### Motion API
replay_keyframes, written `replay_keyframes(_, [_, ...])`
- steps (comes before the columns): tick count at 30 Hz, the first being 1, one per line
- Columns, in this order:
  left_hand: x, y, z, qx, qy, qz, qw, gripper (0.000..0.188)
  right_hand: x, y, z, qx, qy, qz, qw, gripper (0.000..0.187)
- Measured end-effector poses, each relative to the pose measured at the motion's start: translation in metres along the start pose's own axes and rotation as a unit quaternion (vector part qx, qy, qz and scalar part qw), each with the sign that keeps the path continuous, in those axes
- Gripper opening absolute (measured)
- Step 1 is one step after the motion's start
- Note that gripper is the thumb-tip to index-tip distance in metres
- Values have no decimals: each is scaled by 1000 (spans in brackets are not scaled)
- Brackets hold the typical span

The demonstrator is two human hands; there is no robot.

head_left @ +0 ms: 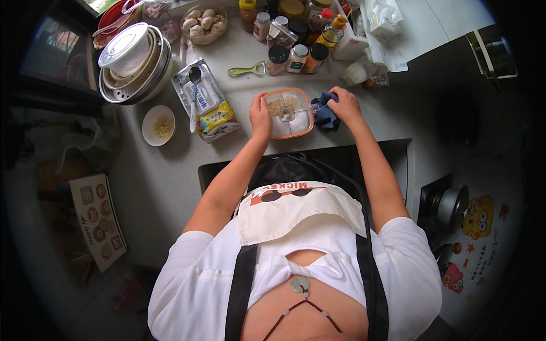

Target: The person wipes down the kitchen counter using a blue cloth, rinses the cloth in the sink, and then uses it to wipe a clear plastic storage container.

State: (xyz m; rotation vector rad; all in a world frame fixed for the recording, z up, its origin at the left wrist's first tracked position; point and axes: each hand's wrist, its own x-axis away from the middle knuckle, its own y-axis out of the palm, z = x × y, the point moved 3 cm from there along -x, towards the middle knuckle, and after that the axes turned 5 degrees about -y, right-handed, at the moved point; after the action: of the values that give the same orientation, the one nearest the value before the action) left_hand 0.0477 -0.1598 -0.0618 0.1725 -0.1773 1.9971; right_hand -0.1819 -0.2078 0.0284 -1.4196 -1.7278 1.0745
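Note:
A clear, square-cornered container (293,134) with an orange rim stands on the counter in front of me, divided into compartments. Pale brown, crumbly food lies in its far left part, and the near parts look white. My left hand (261,117) grips its left side, fingers along the rim. Bunched beside the container's right wall is a dark blue cloth (325,118), gripped by my right hand (346,107). Something clear and shiny shows between the cloth and the rim, too small to make out.
Left of the container lie a yellow-and-silver packet (215,124) with a spoon (194,96) on it and a white bowl (158,126) of chopped pale pieces. Behind are a green peeler (245,70), seasoning jars (297,58), a garlic bowl (203,25) and stacked basins (136,65).

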Motion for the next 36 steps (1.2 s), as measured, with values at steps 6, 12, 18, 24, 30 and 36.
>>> replay_keyframes(6, [0, -1, 1, -16, -1, 3, 1000, 24, 4, -8, -39, -6, -213, 52, 976, 22])
replay_keyframes(12, [-1, 1, -4, 18, 13, -4, 1000, 24, -2, 5, -47, 111, -343, -20, 933, 23])
replay_keyframes(18, [0, -1, -2, 0, 45, 5, 999, 23, -2, 3, -48, 137, -397, -39, 907, 21])
replay_keyframes(24, [-3, 0, -9, 24, 25, 11, 999, 23, -3, 1, -50, 110, -390, -76, 911, 21])
replay_keyframes(30, [0, -1, 0, -7, 22, 8, 1000, 24, -12, 8, -47, 117, -325, -174, 922, 17])
replay_keyframes(36, [-2, -1, -1, -23, 24, 6, 999, 23, -20, 0, -37, 119, -298, -226, 920, 17])
